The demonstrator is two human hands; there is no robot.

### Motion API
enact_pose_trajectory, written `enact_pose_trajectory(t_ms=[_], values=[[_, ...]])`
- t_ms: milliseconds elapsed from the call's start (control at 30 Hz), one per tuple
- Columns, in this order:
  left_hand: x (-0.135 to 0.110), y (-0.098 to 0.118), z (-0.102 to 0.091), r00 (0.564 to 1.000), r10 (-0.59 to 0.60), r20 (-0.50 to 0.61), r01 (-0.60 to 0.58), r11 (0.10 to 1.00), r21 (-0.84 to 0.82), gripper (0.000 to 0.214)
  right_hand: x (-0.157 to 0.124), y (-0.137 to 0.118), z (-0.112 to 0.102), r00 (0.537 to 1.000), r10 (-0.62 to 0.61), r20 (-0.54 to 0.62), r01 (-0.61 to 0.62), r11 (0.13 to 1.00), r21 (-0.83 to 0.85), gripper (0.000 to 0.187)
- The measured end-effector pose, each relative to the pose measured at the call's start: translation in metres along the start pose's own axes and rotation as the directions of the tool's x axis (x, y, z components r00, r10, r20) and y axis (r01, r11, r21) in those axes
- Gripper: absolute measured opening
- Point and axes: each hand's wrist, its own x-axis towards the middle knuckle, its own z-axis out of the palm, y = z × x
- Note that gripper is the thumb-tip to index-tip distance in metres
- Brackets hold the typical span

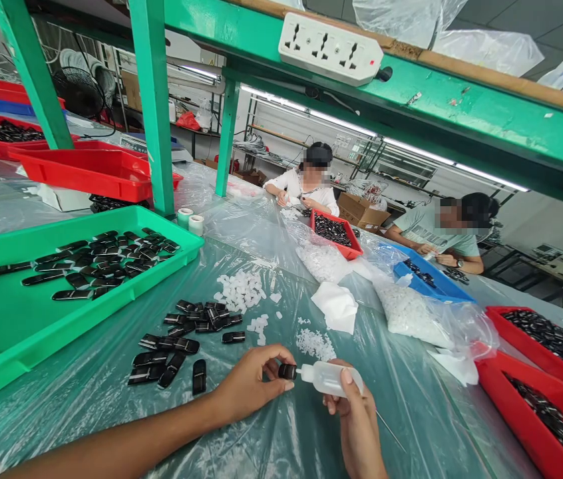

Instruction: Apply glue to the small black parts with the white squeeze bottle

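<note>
Between thumb and fingers, my left hand (256, 382) pinches a small black plastic casing (287, 371). My right hand (354, 412) is wrapped round a white squeeze bottle (329, 378), which lies sideways with its narrow nozzle at the casing's right end. Whether the nozzle touches the casing I cannot tell. A thin metal rod (390, 431) sticks out to the right of my right hand. Left of my hands lie several loose black casings (176, 346). Beyond them are a heap of white plastic pieces (241, 291) and a pile of smaller white bits (315, 344).
A green tray (62, 339) with black pieces stands at left. Red trays (521, 406) edge the right side. Bags of white parts (411, 309) and a blue tray (444, 283) lie farther back. Green posts (154, 106) rise at left. Two people sit across the table.
</note>
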Motion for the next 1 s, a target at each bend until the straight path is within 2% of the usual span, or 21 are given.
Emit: enact_pose_trajectory(t_ms=[133, 433, 600, 767, 1000], values=[[0.000, 0.002, -0.001, 1.000, 0.017, -0.021, -0.015, 0.994, 0.104, 0.016, -0.005, -0.003, 0.001, 0.991, -0.122, -0.057, 0.114, 0.985, -0.133, 0.037], [-0.002, 0.006, -0.003, 0.999, 0.048, -0.003, -0.046, 0.981, 0.188, 0.012, -0.013, -0.005, 0.004, 0.960, -0.251, -0.126, 0.207, 0.935, -0.287, 0.038], [-0.002, 0.007, -0.004, 0.999, 0.033, -0.001, -0.033, 0.979, 0.200, 0.012, -0.014, -0.004, 0.002, 0.954, -0.281, -0.109, 0.233, 0.917, -0.324, 0.034], [-0.002, 0.004, -0.002, 1.000, 0.013, -0.011, -0.010, 0.976, 0.216, 0.013, -0.013, -0.004, 0.001, 0.958, -0.279, -0.070, 0.249, 0.926, -0.284, 0.031], [-0.002, 0.000, -0.002, 0.998, 0.011, 0.054, -0.023, 0.974, 0.227, 0.016, -0.014, -0.003, 0.002, 0.968, -0.241, -0.070, 0.213, 0.936, -0.282, 0.033]])
